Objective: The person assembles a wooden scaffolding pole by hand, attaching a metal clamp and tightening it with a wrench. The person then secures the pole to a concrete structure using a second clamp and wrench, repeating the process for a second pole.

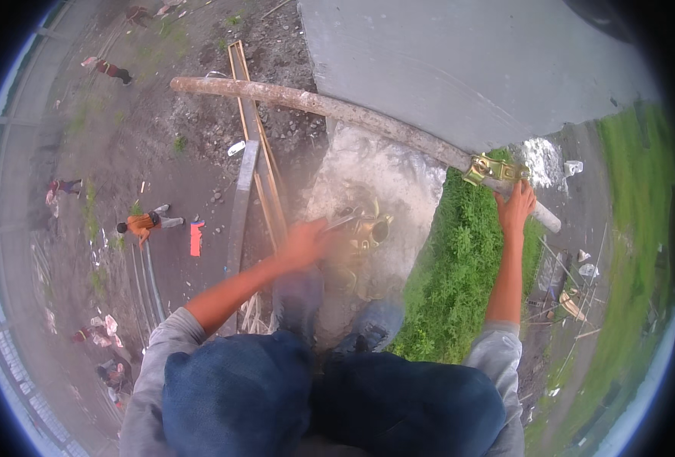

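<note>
My right hand [515, 207] touches the gold scaffold coupler [496, 169] near the right end of the weathered pipe [383, 126], fingers partly curled; I can't tell how firmly they close. My blurred left hand [305, 242], well apart, is closed around a slim metal tool [341, 222].

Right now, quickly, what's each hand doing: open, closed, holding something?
Left hand: closed on what looks like a slim metal tool, blurred.
Right hand: touching the gold-coloured clamp on the pole; whether its grip is closed can't be told.
</note>
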Tool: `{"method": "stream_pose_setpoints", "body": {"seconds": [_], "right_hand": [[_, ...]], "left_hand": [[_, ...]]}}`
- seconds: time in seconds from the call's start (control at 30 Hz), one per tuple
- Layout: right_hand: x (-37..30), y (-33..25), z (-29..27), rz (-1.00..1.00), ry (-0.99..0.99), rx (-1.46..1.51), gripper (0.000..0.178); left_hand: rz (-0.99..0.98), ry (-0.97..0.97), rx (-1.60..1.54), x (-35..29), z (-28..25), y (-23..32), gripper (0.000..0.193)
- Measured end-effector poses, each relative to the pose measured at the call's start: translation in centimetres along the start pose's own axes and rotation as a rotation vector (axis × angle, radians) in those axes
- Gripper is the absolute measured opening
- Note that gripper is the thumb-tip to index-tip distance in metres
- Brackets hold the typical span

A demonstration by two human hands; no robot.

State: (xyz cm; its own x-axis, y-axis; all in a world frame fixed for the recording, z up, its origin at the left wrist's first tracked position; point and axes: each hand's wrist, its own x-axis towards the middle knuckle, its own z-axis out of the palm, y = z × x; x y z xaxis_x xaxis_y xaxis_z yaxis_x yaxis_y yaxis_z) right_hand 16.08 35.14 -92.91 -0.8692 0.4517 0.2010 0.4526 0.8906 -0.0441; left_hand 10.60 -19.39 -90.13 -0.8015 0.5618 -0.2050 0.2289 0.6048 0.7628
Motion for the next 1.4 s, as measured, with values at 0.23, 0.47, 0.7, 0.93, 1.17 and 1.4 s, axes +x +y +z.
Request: {"method": "stream_pose_setpoints", "body": {"seconds": [0.23,0.47,0.7,0.93,1.17,1.4], "right_hand": [[-5.1,-3.8,-2.5,0.367,0.035,0.073,0.094],[-9.8,-11.6,-3.3,0.288,-0.041,0.482,0.057],[-9.8,-18.0,-2.9,0.194,-0.076,0.914,0.033],[-10.0,-19.1,-1.6,0.034,-0.199,0.688,0.036],[-11.0,-21.3,-4.5,-0.001,-0.018,0.773,0.035],[-19.0,-28.3,-9.3,-0.896,-0.322,0.647,0.029]], "left_hand": [[-0.018,0.207,-0.042,3.2,-1.9,-0.5,0.031],[0.437,0.057,0.34,13.4,-3.1,2.1,0.027],[0.754,-0.381,0.376,21.7,2.7,6.0,0.033],[0.733,-0.071,0.392,19.4,1.4,6.7,0.024],[0.182,-0.219,0.199,7.9,-6.3,3.7,0.026],[0.119,-0.318,0.131,0.5,-5.4,-0.2,0.032]]}}
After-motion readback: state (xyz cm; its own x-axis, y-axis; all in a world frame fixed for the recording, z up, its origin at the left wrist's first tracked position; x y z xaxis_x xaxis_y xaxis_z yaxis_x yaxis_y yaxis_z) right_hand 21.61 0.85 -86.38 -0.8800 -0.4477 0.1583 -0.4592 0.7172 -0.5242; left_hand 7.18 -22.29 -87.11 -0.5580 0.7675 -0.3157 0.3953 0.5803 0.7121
